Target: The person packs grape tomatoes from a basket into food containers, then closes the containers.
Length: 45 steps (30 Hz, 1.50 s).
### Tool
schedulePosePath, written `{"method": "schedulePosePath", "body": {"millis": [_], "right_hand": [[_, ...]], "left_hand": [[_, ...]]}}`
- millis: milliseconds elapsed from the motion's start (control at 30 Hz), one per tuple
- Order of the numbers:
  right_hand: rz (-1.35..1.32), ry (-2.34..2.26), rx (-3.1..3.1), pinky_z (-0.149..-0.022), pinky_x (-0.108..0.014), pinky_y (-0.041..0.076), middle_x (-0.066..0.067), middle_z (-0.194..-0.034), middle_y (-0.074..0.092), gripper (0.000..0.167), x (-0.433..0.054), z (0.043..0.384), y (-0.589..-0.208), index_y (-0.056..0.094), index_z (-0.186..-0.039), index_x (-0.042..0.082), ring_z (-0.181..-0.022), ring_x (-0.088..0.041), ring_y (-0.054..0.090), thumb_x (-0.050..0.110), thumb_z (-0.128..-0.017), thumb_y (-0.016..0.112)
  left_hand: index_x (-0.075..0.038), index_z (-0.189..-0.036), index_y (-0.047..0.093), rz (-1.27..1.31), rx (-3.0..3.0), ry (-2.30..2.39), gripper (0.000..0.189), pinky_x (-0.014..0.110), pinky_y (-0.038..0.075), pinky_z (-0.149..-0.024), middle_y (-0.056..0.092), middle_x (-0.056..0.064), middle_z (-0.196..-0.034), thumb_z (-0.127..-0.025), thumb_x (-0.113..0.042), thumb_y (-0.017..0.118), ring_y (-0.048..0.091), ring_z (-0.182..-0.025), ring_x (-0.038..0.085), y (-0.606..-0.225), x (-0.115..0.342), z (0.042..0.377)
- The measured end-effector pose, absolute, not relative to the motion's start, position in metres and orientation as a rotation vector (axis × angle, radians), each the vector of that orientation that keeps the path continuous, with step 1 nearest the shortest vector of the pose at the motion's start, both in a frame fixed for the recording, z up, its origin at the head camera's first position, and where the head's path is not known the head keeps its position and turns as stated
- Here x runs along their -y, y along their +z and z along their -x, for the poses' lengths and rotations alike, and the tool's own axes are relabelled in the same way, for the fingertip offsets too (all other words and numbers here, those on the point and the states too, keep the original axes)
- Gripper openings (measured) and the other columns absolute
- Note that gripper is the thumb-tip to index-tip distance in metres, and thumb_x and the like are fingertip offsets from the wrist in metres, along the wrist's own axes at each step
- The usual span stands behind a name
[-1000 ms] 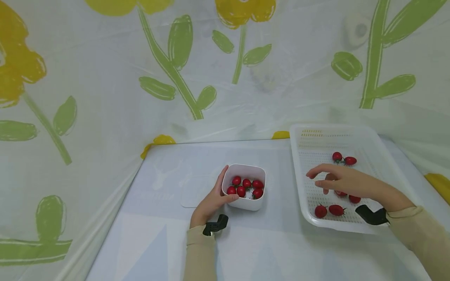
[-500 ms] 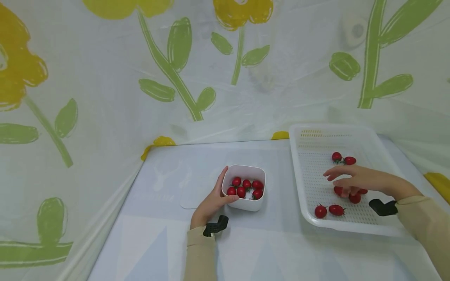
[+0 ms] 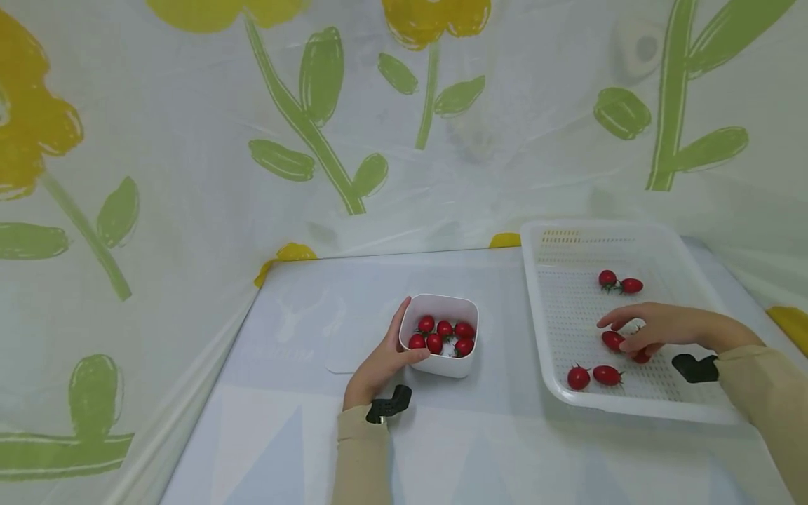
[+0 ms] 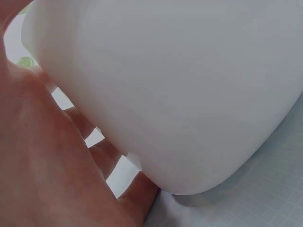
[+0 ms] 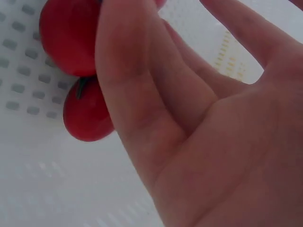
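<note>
My left hand (image 3: 379,361) grips a small white square container (image 3: 444,368), thumb along the near side and fingers round the left side. Several cherry tomatoes (image 3: 434,343) with green stems lie inside it. The left wrist view shows the container's smooth outer wall (image 4: 165,94) against the fingers. My right hand (image 3: 678,328) is low in a white perforated basket (image 3: 555,280), fingers loosely bent, thumb right at a cherry tomato (image 3: 612,341). Two cherry tomatoes (image 5: 88,109) show beside the hand in the right wrist view; its fingertips are partly hidden.
Two cherry tomatoes (image 3: 607,375) lie near the basket's front edge, and another pair (image 3: 630,285) lies farther back. A pale patterned cloth covers the table (image 3: 480,435). Behind it hangs a flower-print curtain (image 3: 208,140).
My right hand has moved rightward within the basket and down onto the middle group of cherry tomatoes. The left hand and the white container stay put.
</note>
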State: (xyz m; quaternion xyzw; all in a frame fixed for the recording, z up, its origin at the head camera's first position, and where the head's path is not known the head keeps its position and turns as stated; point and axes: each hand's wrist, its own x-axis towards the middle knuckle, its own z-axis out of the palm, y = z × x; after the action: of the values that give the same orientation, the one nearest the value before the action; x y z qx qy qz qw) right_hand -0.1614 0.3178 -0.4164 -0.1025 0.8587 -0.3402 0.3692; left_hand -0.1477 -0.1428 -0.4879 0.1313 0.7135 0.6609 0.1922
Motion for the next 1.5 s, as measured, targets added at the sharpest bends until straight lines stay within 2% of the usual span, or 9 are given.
{"method": "schedulePosePath", "body": {"millis": [267,467,633,867,967,1167,1367,1500], "right_hand": [[0.242,-0.701,-2.248,-0.072,-0.038,0.046,-0.009,-0.104,0.052,0.048,-0.315,0.163,-0.422,0.053,-0.12,0.006,-0.085,-0.022,0.051,0.02,-0.077,0.068],[0.231,-0.641,-2.305,-0.065,-0.033,0.043,-0.007,-0.099,0.051,0.05,-0.312,0.164,-0.429,0.053,-0.12,0.01,-0.079,-0.019,0.05,0.026,-0.075,0.069],[0.219,-0.674,-2.32,-0.062,-0.032,0.042,-0.006,-0.092,0.051,0.04,-0.307,0.164,-0.431,0.055,-0.112,0.009,-0.071,-0.018,0.051,0.019,-0.075,0.069],[0.207,-0.742,-2.319,-0.062,-0.032,0.046,-0.007,-0.093,0.053,0.03,-0.307,0.167,-0.431,0.056,-0.105,0.007,-0.072,-0.019,0.052,0.012,-0.077,0.065],[0.202,-0.772,-2.328,-0.064,-0.032,0.048,-0.008,-0.095,0.054,0.033,-0.306,0.169,-0.429,0.056,-0.107,0.005,-0.074,-0.019,0.053,0.015,-0.077,0.066],[0.209,-0.804,-2.349,-0.067,-0.033,0.05,-0.01,-0.101,0.055,0.051,-0.302,0.168,-0.42,0.051,-0.116,0.001,-0.077,-0.019,0.056,0.028,-0.076,0.069],[0.233,-0.824,-2.389,-0.07,-0.033,0.05,-0.009,-0.1,0.056,0.055,-0.296,0.167,-0.411,0.049,-0.12,0.002,-0.081,-0.021,0.058,0.031,-0.077,0.068],[0.254,-0.881,-2.386,-0.071,-0.036,0.049,-0.011,-0.103,0.056,0.057,-0.291,0.166,-0.406,0.048,-0.123,0.004,-0.082,-0.023,0.059,0.031,-0.077,0.068]], "left_hand": [[-0.046,-0.138,0.007,-0.389,-1.933,1.907,0.086,0.042,0.024,-0.101,0.019,-0.007,-0.141,-0.081,-0.013,0.063,0.019,-0.128,0.016,-0.49,0.142,0.149],[-0.049,-0.136,0.01,-0.372,-1.965,1.897,0.085,0.042,0.025,-0.101,0.022,-0.011,-0.14,-0.081,-0.012,0.062,0.021,-0.127,0.013,-0.49,0.141,0.148],[-0.044,-0.139,0.007,-0.386,-1.949,1.893,0.086,0.044,0.022,-0.102,0.019,-0.007,-0.142,-0.081,-0.014,0.064,0.019,-0.128,0.016,-0.48,0.141,0.144],[-0.048,-0.137,0.01,-0.382,-1.961,1.896,0.085,0.043,0.024,-0.101,0.022,-0.009,-0.14,-0.081,-0.014,0.063,0.021,-0.127,0.014,-0.487,0.143,0.148],[-0.047,-0.137,0.009,-0.38,-1.957,1.902,0.085,0.044,0.023,-0.102,0.021,-0.008,-0.141,-0.081,-0.014,0.063,0.02,-0.128,0.016,-0.487,0.144,0.148],[-0.049,-0.137,0.009,-0.367,-1.959,1.901,0.085,0.047,0.02,-0.102,0.021,-0.007,-0.141,-0.081,-0.015,0.064,0.02,-0.128,0.016,-0.485,0.144,0.146],[-0.049,-0.137,0.009,-0.364,-1.957,1.889,0.085,0.047,0.019,-0.102,0.021,-0.006,-0.141,-0.081,-0.015,0.063,0.019,-0.129,0.016,-0.481,0.144,0.146],[-0.042,-0.14,0.006,-0.373,-1.922,1.898,0.087,0.047,0.018,-0.103,0.018,-0.001,-0.144,-0.08,-0.017,0.065,0.017,-0.13,0.02,-0.47,0.143,0.142]]}}
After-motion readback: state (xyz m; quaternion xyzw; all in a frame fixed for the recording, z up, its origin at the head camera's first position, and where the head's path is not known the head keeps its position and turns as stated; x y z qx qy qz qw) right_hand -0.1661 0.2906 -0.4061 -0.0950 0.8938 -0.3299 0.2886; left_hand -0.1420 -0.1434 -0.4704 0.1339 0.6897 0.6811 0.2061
